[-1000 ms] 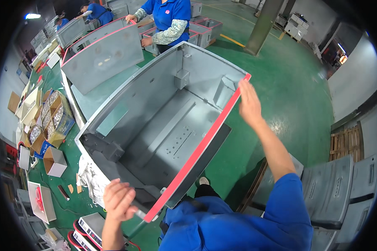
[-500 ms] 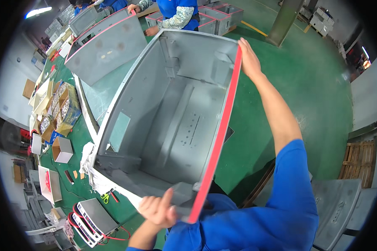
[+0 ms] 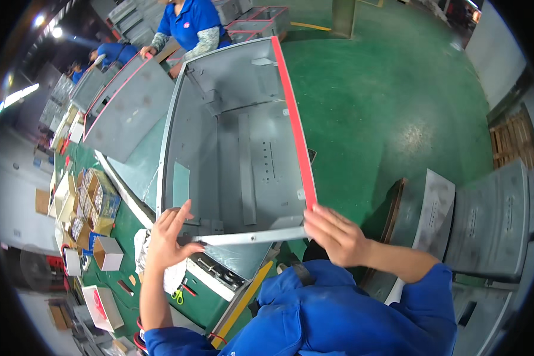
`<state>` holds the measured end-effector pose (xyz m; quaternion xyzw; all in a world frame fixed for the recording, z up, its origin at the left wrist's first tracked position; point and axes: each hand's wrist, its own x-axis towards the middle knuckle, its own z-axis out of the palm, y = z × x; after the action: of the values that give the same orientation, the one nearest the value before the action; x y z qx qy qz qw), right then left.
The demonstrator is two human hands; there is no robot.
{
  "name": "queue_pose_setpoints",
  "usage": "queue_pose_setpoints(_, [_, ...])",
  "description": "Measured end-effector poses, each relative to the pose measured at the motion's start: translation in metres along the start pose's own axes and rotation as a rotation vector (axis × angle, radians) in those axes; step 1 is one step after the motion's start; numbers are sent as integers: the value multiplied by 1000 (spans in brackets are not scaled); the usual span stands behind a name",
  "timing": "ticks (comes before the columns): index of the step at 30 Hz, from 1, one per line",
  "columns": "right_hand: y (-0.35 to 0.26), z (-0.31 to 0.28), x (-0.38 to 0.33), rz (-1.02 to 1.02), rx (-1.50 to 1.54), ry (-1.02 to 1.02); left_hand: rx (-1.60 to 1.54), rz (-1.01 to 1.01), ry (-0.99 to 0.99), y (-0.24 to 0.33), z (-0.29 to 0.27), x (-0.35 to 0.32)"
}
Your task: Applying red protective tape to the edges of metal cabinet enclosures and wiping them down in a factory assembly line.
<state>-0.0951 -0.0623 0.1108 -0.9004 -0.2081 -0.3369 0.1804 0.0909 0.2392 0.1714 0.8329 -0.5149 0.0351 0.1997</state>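
A large open grey metal box (image 3: 231, 240) rests in front of me, tilted partly over a table. Red tape (image 3: 295, 118) runs along its right rim. Inside, a slot and small holes mark the bottom, and the left wall has a rectangular cutout. My right hand (image 3: 340, 238) grips the near right corner, fingers on the end of the tape. At the near left corner is my left hand (image 3: 169, 242), its thumb and fingers spread apart against the rim. The underside of the box is hidden.
Across the table another person (image 3: 190, 26) holds a second grey box (image 3: 127, 110). On the left green surface are part bins (image 3: 95, 199), a small carton (image 3: 108, 254), green scissors (image 3: 178, 295) and a white cloth (image 3: 142, 246). Grey panels (image 3: 486, 219) stand at right.
The box has turned to lie straighter before me. My right hand has moved from its far right corner to the near right one; my left hand has shifted to the near left corner.
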Motion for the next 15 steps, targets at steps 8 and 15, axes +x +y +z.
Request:
queue_pose_setpoints(8, [-94, 133, -134, 1172, 774, 173, -64, -44, -202, 2, 2, -18])
queue_pose_setpoints(15, [-109, 253, -120, 1742, 1610, 603, -136, -76, -275, 37, 2, -16])
